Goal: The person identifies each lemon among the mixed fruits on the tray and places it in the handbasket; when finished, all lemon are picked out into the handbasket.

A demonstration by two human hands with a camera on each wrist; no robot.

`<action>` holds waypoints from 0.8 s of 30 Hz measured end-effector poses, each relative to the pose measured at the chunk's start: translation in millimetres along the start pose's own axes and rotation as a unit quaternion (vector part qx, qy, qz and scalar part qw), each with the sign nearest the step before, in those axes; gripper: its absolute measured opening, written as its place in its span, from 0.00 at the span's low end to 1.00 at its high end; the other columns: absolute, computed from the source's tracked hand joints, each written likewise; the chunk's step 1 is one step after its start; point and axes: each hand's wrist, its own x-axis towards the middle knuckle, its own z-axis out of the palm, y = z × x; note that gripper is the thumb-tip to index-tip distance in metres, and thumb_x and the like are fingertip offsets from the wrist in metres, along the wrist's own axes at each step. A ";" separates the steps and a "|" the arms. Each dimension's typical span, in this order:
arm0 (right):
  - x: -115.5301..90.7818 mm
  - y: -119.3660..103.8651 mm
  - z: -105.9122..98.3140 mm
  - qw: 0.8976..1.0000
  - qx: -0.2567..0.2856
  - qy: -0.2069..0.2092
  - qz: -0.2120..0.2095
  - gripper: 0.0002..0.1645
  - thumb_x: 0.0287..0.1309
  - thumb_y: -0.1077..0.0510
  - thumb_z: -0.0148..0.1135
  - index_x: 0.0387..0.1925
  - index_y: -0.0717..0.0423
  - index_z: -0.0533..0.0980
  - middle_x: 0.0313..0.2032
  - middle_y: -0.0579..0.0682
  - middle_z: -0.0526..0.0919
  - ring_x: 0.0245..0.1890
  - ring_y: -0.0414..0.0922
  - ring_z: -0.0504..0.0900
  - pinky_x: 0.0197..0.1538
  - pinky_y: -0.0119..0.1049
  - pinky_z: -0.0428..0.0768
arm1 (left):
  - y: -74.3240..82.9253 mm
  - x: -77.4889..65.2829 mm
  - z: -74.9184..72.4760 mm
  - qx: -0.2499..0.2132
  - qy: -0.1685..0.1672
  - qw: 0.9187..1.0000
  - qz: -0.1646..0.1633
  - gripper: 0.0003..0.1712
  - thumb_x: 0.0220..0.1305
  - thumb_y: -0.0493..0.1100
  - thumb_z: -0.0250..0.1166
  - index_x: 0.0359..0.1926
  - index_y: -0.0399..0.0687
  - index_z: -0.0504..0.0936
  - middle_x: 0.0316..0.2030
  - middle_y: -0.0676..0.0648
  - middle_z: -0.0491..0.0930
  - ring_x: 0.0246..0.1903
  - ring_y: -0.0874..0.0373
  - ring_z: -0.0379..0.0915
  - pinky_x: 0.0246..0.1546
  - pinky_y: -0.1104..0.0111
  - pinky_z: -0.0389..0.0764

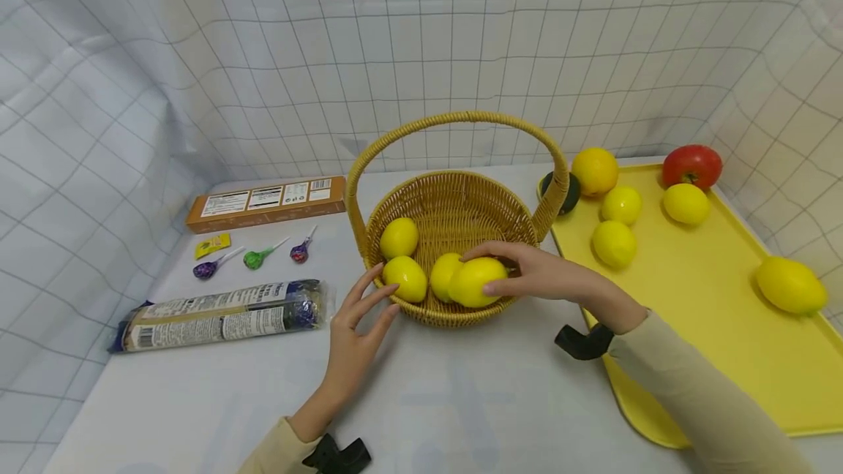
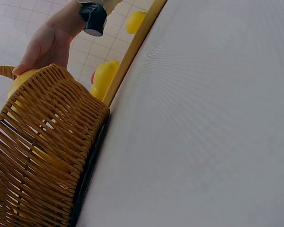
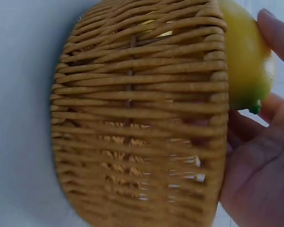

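A woven wicker basket [image 1: 454, 319] with a tall handle stands in the middle of the table, several yellow lemons inside it. My right hand [image 1: 543, 273] grips a large lemon [image 1: 474, 284] at the basket's front right rim, thumb in front and fingers over the top. In the right wrist view that lemon [image 3: 248, 56] shows a green end and bulges above the wicker. Two lemons lie on the basket's left side. My left hand [image 1: 356, 339] reaches to the front left rim with fingers spread, the fingertips by the nearer lemon [image 1: 405, 279].
On the right lies a yellow tray [image 1: 705, 342] with several lemons, an orange [image 1: 595, 171], a red tomato-like fruit [image 1: 691, 167] and a dark green avocado [image 1: 568, 192]. At left are a brown box [image 1: 266, 203], several lollipops [image 1: 255, 260], a small yellow packet [image 1: 213, 245] and a long plastic-wrapped package [image 1: 220, 317].
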 end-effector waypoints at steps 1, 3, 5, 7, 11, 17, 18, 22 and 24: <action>5.8 0.1 1.8 1.000 -0.008 -0.013 0.000 0.28 0.61 0.52 0.61 0.61 0.51 0.68 0.59 0.49 0.69 0.51 0.47 0.71 0.51 0.43 0.73 | -1.1 -0.4 -0.1 -0.001 0.000 1.000 -0.003 0.21 0.53 0.23 0.65 0.49 0.36 0.81 0.61 0.38 0.67 0.63 0.47 0.57 0.60 0.53 0.62; 15.0 0.7 4.9 0.999 -0.018 -0.036 -0.005 0.27 0.61 0.52 0.61 0.61 0.50 0.68 0.59 0.49 0.69 0.53 0.46 0.70 0.54 0.43 0.71 | -1.4 -1.0 0.1 0.001 0.001 1.000 0.000 0.20 0.53 0.23 0.65 0.49 0.36 0.81 0.61 0.38 0.67 0.63 0.46 0.58 0.60 0.54 0.62; 21.3 1.4 7.7 0.998 -0.015 -0.053 -0.010 0.27 0.61 0.52 0.61 0.61 0.49 0.69 0.59 0.48 0.69 0.54 0.45 0.69 0.55 0.45 0.69 | 6.6 0.8 0.5 0.006 0.002 1.000 0.005 0.20 0.52 0.22 0.64 0.48 0.33 0.81 0.60 0.36 0.67 0.62 0.43 0.58 0.61 0.58 0.63; 25.4 2.6 10.3 0.998 -0.018 -0.065 -0.011 0.28 0.61 0.52 0.61 0.62 0.50 0.68 0.60 0.47 0.68 0.56 0.45 0.68 0.56 0.45 0.68 | 12.1 2.1 0.3 0.008 0.003 1.000 0.006 0.19 0.52 0.22 0.64 0.48 0.32 0.81 0.60 0.35 0.67 0.62 0.42 0.59 0.61 0.60 0.63; 32.9 2.6 14.9 0.995 -0.062 -0.080 -0.008 0.28 0.63 0.53 0.59 0.63 0.51 0.67 0.60 0.47 0.68 0.58 0.43 0.67 0.58 0.44 0.67 | 25.7 6.8 -0.6 0.010 0.004 1.000 0.014 0.19 0.52 0.21 0.63 0.47 0.30 0.80 0.59 0.31 0.67 0.61 0.40 0.59 0.61 0.59 0.63; 42.1 2.1 20.6 0.994 -0.089 -0.068 0.012 0.26 0.65 0.58 0.55 0.64 0.53 0.66 0.61 0.51 0.67 0.61 0.47 0.64 0.61 0.46 0.65 | 32.0 8.5 -1.9 0.017 0.006 1.000 0.014 0.18 0.52 0.20 0.63 0.46 0.28 0.80 0.58 0.29 0.67 0.61 0.38 0.59 0.59 0.52 0.64; 41.4 2.7 20.8 0.994 -0.093 -0.052 0.008 0.26 0.65 0.58 0.56 0.64 0.54 0.67 0.62 0.52 0.67 0.61 0.48 0.64 0.61 0.47 0.64 | 32.3 8.5 -1.7 0.017 0.006 1.000 0.012 0.18 0.51 0.20 0.63 0.46 0.27 0.80 0.58 0.29 0.67 0.61 0.38 0.59 0.58 0.50 0.63; 28.0 2.8 15.0 0.995 -0.086 0.031 -0.034 0.24 0.64 0.62 0.56 0.61 0.59 0.69 0.60 0.53 0.71 0.61 0.50 0.66 0.61 0.49 0.65 | 30.8 7.8 -0.6 0.012 0.002 1.000 0.007 0.18 0.52 0.20 0.63 0.46 0.27 0.79 0.58 0.29 0.66 0.61 0.38 0.58 0.57 0.47 0.63; 13.6 0.9 6.2 0.995 -0.057 0.067 -0.051 0.23 0.64 0.63 0.55 0.60 0.61 0.69 0.59 0.53 0.72 0.61 0.50 0.66 0.61 0.48 0.65 | 30.7 8.0 -0.6 0.015 0.003 1.000 0.009 0.18 0.52 0.20 0.63 0.46 0.27 0.79 0.58 0.29 0.66 0.61 0.38 0.58 0.58 0.50 0.63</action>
